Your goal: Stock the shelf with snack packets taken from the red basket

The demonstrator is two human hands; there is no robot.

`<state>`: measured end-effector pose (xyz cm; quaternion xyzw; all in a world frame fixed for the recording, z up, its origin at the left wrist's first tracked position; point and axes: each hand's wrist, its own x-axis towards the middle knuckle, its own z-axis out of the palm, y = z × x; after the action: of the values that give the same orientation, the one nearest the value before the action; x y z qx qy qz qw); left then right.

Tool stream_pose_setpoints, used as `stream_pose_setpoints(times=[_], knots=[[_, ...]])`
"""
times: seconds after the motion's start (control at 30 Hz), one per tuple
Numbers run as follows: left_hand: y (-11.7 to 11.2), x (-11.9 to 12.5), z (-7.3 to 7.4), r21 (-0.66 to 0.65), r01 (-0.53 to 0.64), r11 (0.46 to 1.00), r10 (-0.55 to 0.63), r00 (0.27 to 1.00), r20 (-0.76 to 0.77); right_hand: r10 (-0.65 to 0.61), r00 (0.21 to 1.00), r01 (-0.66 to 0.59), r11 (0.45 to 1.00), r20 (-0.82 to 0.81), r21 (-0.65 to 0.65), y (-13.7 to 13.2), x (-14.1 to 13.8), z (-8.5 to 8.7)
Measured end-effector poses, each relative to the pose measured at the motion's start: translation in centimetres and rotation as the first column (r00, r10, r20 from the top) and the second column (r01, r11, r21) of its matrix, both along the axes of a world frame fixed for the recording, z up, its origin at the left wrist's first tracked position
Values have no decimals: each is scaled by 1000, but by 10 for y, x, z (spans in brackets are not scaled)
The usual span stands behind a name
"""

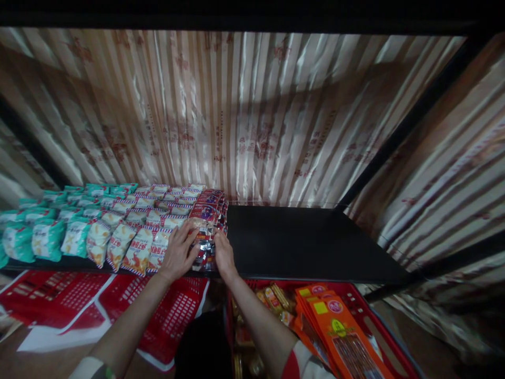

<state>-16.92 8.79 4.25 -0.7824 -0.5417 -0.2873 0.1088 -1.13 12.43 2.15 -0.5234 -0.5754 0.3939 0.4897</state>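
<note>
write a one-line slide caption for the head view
Left hand and right hand touch dark red packets beside white bags on a black shelf, teal bags further left.

No readable text; red packets (209,200): blurred; white bags (136,252): blurred; orange packets (335,326): too small

The left arm (136,316) and right arm (258,318) reach forward, converging. The left hand (178,253) is palm down, fingers loosely spread; the right hand (225,253) sits near it, fingers pointing forward.
</note>
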Motion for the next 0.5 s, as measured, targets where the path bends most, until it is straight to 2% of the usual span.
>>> stream_pose_setpoints(times=[0.2,0.33,0.5], knots=[[5,-1,1,-37,-13,999,13,1000,-20,31,999,-31,1000,-19,4,1,4,-5],[10,0,8,-45,-25,999,25,1000,3,-31,999,30,999,-44,-33,11,12,-12],[31,6,21,-36,-60,998,60,998,-6,-108,993,101,988,-50,-113,32,15,-26]])
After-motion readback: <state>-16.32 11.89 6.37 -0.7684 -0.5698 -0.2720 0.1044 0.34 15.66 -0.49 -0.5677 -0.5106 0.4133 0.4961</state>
